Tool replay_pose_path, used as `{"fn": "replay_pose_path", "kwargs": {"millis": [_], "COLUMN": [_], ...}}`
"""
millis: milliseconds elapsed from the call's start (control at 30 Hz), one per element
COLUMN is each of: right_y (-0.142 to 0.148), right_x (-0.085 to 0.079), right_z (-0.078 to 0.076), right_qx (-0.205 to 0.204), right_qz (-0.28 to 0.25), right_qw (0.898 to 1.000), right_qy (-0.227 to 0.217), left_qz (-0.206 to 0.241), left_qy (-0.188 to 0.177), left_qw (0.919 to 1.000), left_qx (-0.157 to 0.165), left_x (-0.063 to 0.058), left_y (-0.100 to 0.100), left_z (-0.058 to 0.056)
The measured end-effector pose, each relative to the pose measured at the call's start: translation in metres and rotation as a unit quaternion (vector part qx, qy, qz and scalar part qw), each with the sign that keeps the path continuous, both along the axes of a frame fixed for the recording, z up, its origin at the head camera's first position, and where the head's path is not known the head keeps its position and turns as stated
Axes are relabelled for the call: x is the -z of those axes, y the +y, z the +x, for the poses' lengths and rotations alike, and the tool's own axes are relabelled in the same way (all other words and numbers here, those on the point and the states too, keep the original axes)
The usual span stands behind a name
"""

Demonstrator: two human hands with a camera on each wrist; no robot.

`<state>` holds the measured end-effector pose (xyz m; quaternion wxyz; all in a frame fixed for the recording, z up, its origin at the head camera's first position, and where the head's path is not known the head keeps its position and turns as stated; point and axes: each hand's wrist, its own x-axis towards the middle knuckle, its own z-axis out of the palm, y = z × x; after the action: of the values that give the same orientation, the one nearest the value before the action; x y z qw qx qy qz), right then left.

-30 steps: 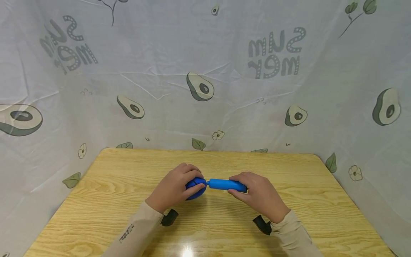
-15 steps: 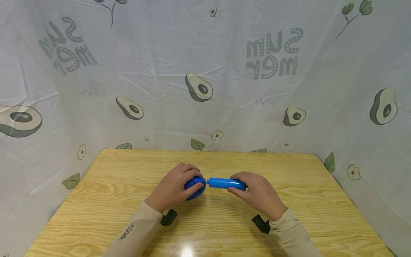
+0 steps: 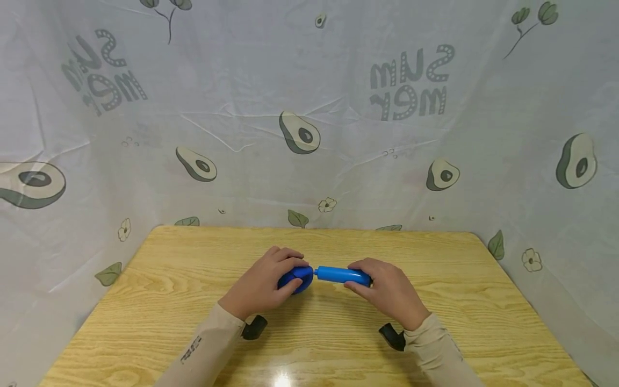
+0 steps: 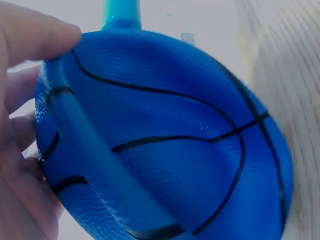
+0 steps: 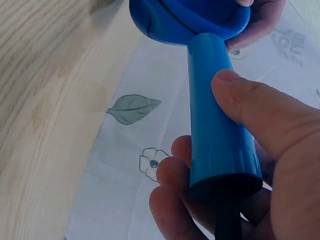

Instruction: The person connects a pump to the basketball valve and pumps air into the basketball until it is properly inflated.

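Observation:
My left hand (image 3: pixel 263 282) grips a small blue basketball (image 3: pixel 304 273) with black lines. Its wall is caved in and folded, as the left wrist view shows, with the thumb near the top edge of the ball (image 4: pixel 165 115). In my right hand (image 3: pixel 391 293) is a blue hand pump (image 3: pixel 333 274), held level in the head view with its narrow tip toward the ball. The right wrist view shows thumb and fingers around the pump barrel (image 5: pixel 215 115), a dark rod coming out of its back end. Whether the tip sits inside the ball cannot be told.
Both hands are above a wood-grain table (image 3: pixel 309 344). Behind it and at both sides hangs a pale curtain (image 3: pixel 232 80) printed with avocados and leaves. Black wrist mounts (image 3: pixel 254 327) stick out beside both sleeves.
The ball has turned slightly in my left hand, and its thumb has slid a little down and left. The pump stays nearly level, its tip end slightly higher and further right.

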<state>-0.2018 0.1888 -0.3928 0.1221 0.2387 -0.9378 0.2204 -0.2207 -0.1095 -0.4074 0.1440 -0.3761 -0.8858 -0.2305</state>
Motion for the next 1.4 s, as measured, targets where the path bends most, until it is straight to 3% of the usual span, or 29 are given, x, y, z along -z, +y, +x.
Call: {"fn": "replay_pose_path", "kwargs": {"millis": [167,400,533,733,933,1133,1233,1300,1333,1367,1400], "right_y": [0.003,-0.004,-0.01,-0.01,-0.008,-0.013,-0.015,-0.016,-0.017,-0.017,-0.017], "right_x": [0.002,0.009,0.013,0.022,0.023,0.023,0.024,0.024,0.024,0.024,0.024], "right_z": [-0.002,-0.003,-0.003,-0.004,-0.004,-0.003,-0.002,-0.002,-0.001,-0.001,0.0], "right_qx": [-0.009,0.004,0.007,-0.005,-0.016,-0.035,-0.039,-0.042,-0.044,-0.046,-0.047], "right_qz": [0.005,0.008,-0.005,0.013,0.022,0.029,0.036,0.039,0.039,0.038,0.037], "right_qw": [1.0,1.0,1.0,1.0,1.0,0.998,0.996,0.995,0.995,0.995,0.995], "right_qy": [0.0,0.018,0.002,0.013,0.007,-0.053,-0.072,-0.08,-0.083,-0.084,-0.085], "left_qz": [0.003,0.027,0.031,0.009,-0.008,-0.05,-0.036,0.005,0.036,0.075,0.119], "left_qy": [0.031,0.103,0.102,0.085,0.089,0.115,0.125,0.089,0.049,-0.009,-0.08], "left_qw": [0.9994,0.9941,0.9935,0.9955,0.995,0.9894,0.9885,0.9926,0.9945,0.9934,0.986], "left_qx": [0.016,-0.021,-0.042,-0.042,-0.046,-0.072,-0.078,-0.082,-0.085,-0.086,-0.086], "left_x": [0.004,0.015,0.027,0.044,0.048,0.043,0.039,0.036,0.036,0.035,0.036], "left_y": [0.002,0.008,0.012,0.016,0.022,0.024,0.029,0.033,0.035,0.038,0.041], "left_z": [-0.005,-0.02,-0.029,-0.037,-0.037,-0.027,-0.018,-0.01,-0.006,-0.001,0.003]}}
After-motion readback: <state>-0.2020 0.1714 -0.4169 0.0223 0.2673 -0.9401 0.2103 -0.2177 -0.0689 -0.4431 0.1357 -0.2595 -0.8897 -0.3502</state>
